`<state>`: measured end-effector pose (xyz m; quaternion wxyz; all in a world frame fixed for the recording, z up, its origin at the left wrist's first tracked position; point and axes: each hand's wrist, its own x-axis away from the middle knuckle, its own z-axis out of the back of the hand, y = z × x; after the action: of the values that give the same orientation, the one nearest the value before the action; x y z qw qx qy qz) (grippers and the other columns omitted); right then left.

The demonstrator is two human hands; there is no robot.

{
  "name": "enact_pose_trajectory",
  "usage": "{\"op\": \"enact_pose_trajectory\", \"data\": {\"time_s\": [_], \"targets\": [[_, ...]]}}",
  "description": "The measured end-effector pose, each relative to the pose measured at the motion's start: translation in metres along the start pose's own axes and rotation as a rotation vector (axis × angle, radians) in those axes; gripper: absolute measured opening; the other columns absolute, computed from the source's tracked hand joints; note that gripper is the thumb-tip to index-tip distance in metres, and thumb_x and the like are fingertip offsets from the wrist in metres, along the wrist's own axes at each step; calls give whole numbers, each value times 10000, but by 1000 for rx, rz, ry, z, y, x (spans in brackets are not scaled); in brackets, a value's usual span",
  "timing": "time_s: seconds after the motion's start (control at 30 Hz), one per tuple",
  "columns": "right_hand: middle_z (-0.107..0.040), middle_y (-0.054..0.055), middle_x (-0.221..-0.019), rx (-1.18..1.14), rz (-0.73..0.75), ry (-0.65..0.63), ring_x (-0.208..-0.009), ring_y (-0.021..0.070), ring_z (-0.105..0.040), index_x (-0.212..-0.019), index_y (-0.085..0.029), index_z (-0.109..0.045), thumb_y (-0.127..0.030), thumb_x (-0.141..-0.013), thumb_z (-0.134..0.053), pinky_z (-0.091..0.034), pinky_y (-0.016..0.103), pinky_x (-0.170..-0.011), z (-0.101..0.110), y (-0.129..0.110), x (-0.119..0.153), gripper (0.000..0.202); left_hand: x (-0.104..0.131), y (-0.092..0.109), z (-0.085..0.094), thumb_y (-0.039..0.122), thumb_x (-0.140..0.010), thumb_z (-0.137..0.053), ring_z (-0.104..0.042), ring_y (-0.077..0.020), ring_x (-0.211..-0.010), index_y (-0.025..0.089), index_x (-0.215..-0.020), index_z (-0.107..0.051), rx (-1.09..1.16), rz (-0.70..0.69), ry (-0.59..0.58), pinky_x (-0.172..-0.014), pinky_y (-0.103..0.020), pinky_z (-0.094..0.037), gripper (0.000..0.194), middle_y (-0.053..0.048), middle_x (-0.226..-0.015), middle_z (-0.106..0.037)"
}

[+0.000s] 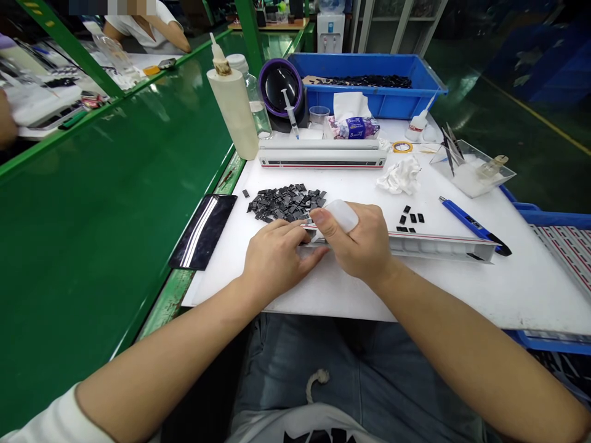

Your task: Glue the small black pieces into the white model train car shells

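Here, the right hand (362, 241) grips a soft-looking white plastic bottle (343, 214); the left hand (278, 249) holds a long white red-striped plastic shell (441, 247) near the tabletop (521, 295)'s front edge. The shell seems light and thin; hold its long sides gently.

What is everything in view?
Hollow shell: one, white, centre
Squeeze bottle: one, white, centre
Small pieces: many, black, table
Long shells: count unclear, white, back
Tool: one, blue, right
Panel: one, black, left
Crumpled tissue: one, white, right
Tall bottle: one, cream, back
Jar, syringe, cup: one each, clear, back
Tape, dropper bottle, tissue pack, round vessel: one each, yellow, white, purple, black, back
Crates: several, blue, back, right
Tray: one, clear, right
Table: one, white, front
Bench: one, green, left
Dispenser: one, white, far
Coworkers: at least one, white top, far
Left hand: one, on hollow shell
Right hand: one, around squeeze bottle
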<state>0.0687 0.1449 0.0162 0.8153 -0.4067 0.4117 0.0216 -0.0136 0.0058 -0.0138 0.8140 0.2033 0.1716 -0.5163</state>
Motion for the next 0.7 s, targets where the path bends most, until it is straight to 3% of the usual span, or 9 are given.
{"op": "enact_pose_trajectory", "data": {"time_s": [0.7], "targets": [[-389, -56, -496, -14, -8, -4, -479, 60, -359, -555, -186, -372, -325, -936, -574, -281, 238, -498, 2, 0, 0, 454, -1, 0, 0, 441, -863, -619, -610, -218, -748, 195, -742, -614, -22, -8, -19, -661, -342, -473, 274, -22, -730, -681]]}}
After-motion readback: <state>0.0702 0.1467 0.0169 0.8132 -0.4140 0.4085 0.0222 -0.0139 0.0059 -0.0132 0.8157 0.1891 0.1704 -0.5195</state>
